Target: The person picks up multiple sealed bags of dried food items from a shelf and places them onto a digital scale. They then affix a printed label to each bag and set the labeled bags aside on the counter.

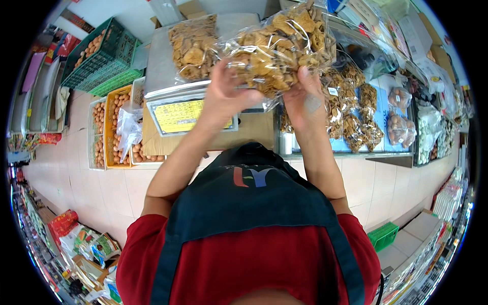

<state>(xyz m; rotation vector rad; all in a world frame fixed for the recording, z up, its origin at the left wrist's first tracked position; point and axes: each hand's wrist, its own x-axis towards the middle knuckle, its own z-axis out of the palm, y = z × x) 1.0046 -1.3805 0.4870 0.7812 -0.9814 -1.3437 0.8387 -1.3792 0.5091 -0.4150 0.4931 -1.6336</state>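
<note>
Steel scale [162, 66] stands on the surface, a second bag [193, 46] lying on it. Above the scale, a clear bag [279, 48] of brown dried pieces is gripped by left hand [226, 96] and right hand [305, 99], both closed.

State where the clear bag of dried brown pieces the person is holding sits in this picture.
In the head view the bag is top centre, held up between the left hand and right hand, above the scale and right of a second bag.
</note>
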